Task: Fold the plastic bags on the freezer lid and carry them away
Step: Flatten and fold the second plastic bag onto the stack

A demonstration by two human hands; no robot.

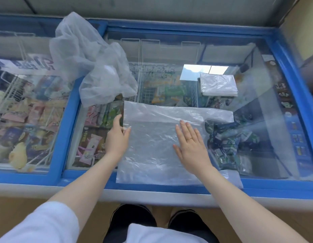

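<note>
A clear plastic bag [152, 137] lies spread flat on the glass freezer lid [257, 120], its near edge reaching the blue front frame. My right hand [190, 142] lies flat on the bag's right half, fingers straight, pressing it down. My left hand [118, 135] is at the bag's left edge, fingers extended, thumb touching the plastic. A crumpled heap of clear bags [92, 64] sits at the back left, over the joint between two lids. A small folded stack of bags [218, 84] lies at the back right.
The freezer has a blue frame [64, 130] and sliding glass lids; packaged ice creams show through the glass. A beige wall [299, 32] stands at the right. My dark shoes [134, 218] are on the brown floor in front of the freezer.
</note>
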